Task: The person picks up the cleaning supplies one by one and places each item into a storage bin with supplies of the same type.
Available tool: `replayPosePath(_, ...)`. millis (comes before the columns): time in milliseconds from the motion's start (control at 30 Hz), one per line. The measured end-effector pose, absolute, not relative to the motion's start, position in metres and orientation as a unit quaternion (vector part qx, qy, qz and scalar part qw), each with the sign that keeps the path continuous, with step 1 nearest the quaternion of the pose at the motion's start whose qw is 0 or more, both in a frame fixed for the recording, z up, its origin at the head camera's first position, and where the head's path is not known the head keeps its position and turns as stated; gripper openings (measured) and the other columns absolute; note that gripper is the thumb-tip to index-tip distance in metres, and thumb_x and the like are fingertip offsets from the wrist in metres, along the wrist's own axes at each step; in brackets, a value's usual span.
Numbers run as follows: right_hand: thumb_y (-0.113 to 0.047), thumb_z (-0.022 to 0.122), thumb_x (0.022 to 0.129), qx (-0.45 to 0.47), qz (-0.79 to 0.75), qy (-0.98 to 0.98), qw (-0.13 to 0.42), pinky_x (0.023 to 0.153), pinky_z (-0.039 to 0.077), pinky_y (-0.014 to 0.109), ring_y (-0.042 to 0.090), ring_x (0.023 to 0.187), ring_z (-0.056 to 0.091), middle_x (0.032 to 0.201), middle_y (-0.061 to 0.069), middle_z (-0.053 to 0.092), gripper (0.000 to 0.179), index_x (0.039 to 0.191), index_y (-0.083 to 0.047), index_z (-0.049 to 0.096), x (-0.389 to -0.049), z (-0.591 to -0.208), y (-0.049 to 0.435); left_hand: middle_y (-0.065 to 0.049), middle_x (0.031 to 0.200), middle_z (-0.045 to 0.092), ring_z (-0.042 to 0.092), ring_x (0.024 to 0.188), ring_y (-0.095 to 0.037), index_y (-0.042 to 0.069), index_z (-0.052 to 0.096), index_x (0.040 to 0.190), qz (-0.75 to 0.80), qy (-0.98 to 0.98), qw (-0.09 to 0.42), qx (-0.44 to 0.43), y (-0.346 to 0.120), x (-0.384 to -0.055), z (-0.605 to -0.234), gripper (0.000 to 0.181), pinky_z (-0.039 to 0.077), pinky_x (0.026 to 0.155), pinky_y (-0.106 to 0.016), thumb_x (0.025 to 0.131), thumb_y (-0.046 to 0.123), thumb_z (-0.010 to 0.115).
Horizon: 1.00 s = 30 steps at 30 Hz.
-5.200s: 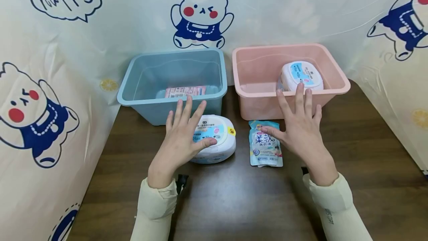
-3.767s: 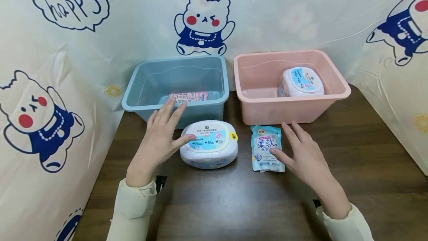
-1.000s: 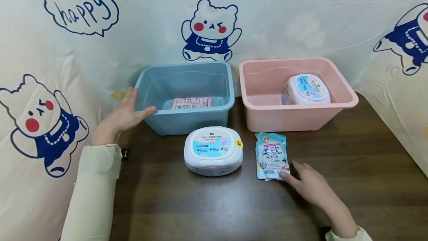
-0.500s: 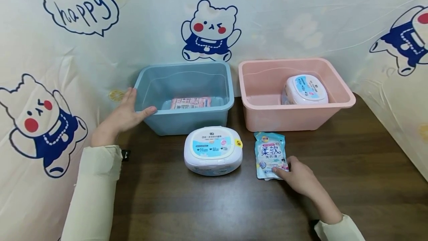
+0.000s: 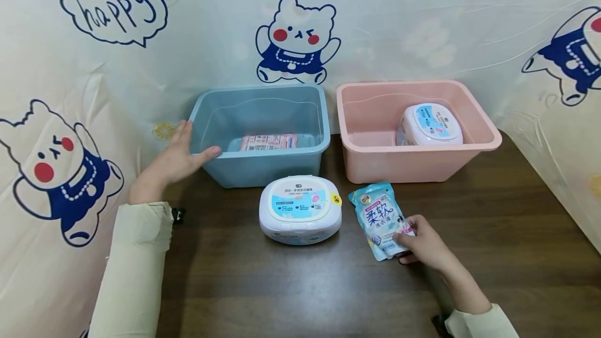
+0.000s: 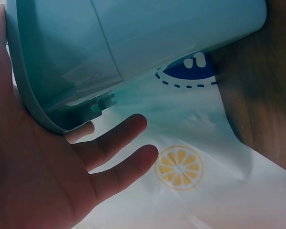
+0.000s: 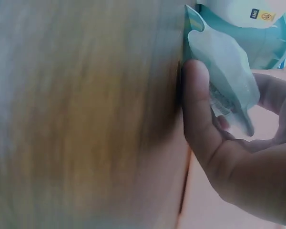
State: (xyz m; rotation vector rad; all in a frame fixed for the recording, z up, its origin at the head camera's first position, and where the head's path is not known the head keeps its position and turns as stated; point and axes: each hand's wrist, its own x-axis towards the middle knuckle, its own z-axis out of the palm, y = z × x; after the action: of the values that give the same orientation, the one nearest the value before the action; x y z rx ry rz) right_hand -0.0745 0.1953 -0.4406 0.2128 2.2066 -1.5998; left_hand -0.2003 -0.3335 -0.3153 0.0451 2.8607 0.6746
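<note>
A light-blue laundry detergent pouch (image 5: 379,221) is held at its lower right corner by my right hand (image 5: 424,244), thumb on the printed face and fingers beneath. The right wrist view shows the pouch (image 7: 224,67) between thumb and fingers, partly off the table. My left hand (image 5: 171,163) rests against the near left corner of the blue bin (image 5: 263,163). In the left wrist view, several of its fingers (image 6: 119,140) extend fairly straight past the rim. A pink printed packet (image 5: 268,142) lies inside this bin. A white lidded tub (image 5: 300,210) stands left of the pouch.
Beside the blue bin stands a pink bin (image 5: 399,166) with a second white tub (image 5: 432,123) inside. Both bins back onto a patterned cloth (image 5: 389,20), which also hangs at the sides. Brown wooden table (image 5: 281,291) surface extends in front.
My right hand has gripped the pouch and tilted it, its top leaning left and lower edge lifting. Earlier, my left hand moved from above the white tub to the blue bin's corner.
</note>
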Motion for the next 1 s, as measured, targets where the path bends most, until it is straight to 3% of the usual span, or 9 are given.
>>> replayPosePath(233, -0.008, 0.057, 0.100, 0.090, -0.600, 0.761, 0.229, 0.055, 0.058, 0.035, 0.025, 0.071, 0.065, 0.102, 0.022, 0.059, 0.039, 0.125, 0.005, 0.030, -0.0776, -0.4403, 0.1966, -0.012, 0.162, -0.030, -0.010, 0.147, -0.051, 0.012, -0.024, 0.156, 0.229, 0.968, 0.106, 0.011, -0.3334, -0.1999, -0.3140, 0.118, 0.010, 0.107, -0.076, 0.089, 0.079, 0.047)
replayPosePath(433, -0.011, 0.051, 0.102, 0.127, -0.642, 0.716, 0.245, 0.069, 0.060, 0.039, 0.024, 0.082, 0.066, 0.107, 0.020, 0.062, 0.048, 0.139, 0.013, 0.033, -0.0793, -0.4414, 0.1973, -0.011, 0.162, -0.030, -0.010, 0.147, -0.052, 0.013, -0.024, 0.156, 0.230, 0.967, 0.105, 0.006, -0.3324, -0.1990, -0.3140, 0.118, 0.010, 0.106, -0.077, 0.088, 0.080, 0.047)
replayPosePath(600, -0.015, 0.054, 0.104, 0.148, -0.676, 0.679, 0.246, 0.075, 0.060, 0.043, 0.025, 0.084, 0.070, 0.103, 0.015, 0.067, 0.053, 0.146, 0.008, 0.032, -0.0798, -0.4423, 0.1975, -0.010, 0.162, -0.030, -0.008, 0.147, -0.052, 0.014, -0.024, 0.156, 0.232, 0.967, 0.102, 0.005, -0.3326, -0.1992, -0.3162, 0.118, 0.011, 0.106, -0.076, 0.088, 0.079, 0.048)
replayPosePath(1000, -0.013, 0.054, 0.105, 0.100, -0.691, 0.676, 0.235, 0.075, 0.060, 0.042, 0.025, 0.089, 0.070, 0.111, 0.015, 0.066, 0.053, 0.149, 0.005, 0.030, -0.0748, -0.4402, 0.1989, -0.008, 0.162, -0.030, -0.007, 0.147, -0.052, 0.016, -0.023, 0.157, 0.237, 0.966, 0.101, 0.001, -0.3351, -0.2012, -0.3184, 0.119, 0.012, 0.104, -0.078, 0.086, 0.081, 0.048)
